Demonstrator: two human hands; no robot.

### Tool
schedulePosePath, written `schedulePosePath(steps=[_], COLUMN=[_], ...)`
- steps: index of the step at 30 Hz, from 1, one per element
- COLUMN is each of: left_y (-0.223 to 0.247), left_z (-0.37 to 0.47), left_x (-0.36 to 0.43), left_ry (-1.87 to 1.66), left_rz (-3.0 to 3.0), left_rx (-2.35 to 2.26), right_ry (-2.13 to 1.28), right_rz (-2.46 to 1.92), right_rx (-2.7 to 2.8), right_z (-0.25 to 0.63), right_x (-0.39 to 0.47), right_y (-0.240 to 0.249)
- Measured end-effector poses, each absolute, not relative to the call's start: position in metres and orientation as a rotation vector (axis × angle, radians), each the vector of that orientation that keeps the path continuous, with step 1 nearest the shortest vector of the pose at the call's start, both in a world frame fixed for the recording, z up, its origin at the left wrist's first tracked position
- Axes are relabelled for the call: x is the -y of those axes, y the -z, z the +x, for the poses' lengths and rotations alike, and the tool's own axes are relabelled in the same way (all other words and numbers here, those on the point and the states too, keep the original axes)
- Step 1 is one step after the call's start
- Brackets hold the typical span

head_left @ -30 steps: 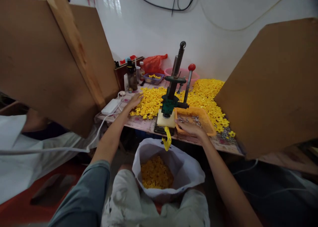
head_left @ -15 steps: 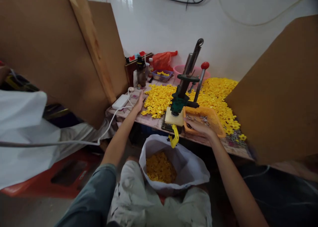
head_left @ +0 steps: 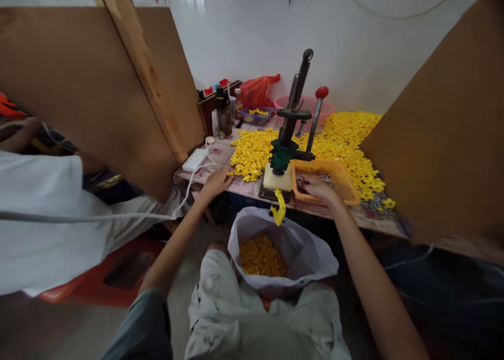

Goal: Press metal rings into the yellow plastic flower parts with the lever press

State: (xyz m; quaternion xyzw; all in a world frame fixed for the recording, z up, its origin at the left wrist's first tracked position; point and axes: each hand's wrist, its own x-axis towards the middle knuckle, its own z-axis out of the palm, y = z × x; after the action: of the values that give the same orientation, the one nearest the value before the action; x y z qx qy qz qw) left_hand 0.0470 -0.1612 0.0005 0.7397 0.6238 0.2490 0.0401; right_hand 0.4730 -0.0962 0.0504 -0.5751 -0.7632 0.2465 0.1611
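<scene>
Beyond the left grip [head_left: 216, 183] and the right grip [head_left: 317, 187], a white wall [head_left: 244, 40] rises behind a stained bench [head_left: 224, 152]. Soft streaks of light gleam high on it; the room is dim. A pale cord [head_left: 394, 17] crosses the wall. Left of the left grip, a wooden post [head_left: 134, 50] fronts a brown panel [head_left: 71, 87]; another brown panel [head_left: 441, 139] stands right of the right grip. Lower left are a red stool [head_left: 79, 292] and grey floor [head_left: 39, 331].

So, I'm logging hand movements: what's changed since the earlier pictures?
The left hand has drawn back toward the front of the table, beside the yellow pile. The right hand has moved from the left rim of the orange basket to the metal bits inside. Any grip is unclear. The press and sack stayed put.
</scene>
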Motion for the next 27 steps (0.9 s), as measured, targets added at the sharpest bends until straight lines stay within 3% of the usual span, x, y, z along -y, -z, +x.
schedulePosePath(steps=[4, 8, 14, 22, 27], left_y=[-0.01, -0.006, 0.005, 0.002, 0.001], left_z=[0.059, 0.121, 0.205, 0.19, 0.189], left_x=[0.154, 0.141, 0.128, 0.139, 0.141], left_ry=[-0.967, -1.417, -1.493, -1.413, -1.337], left_rz=[2.047, 1.748, 1.622, 1.571, 1.586], left_rx=[-1.993, -1.586, -1.312, -1.234, -1.142], right_ry=[-0.599, -0.398, -0.32, -0.321, -0.131], right_rz=[-1.809, -1.943, -2.049, -1.896, -1.466], right_rx=[2.101, 2.02, 1.978, 1.902, 1.977], right_z=[0.468, 0.465, 0.462, 0.464, 0.456], right_x=[0.111, 0.13, 0.142, 0.136, 0.145], right_y=[-0.056, -0.068, -0.075, -0.067, -0.068])
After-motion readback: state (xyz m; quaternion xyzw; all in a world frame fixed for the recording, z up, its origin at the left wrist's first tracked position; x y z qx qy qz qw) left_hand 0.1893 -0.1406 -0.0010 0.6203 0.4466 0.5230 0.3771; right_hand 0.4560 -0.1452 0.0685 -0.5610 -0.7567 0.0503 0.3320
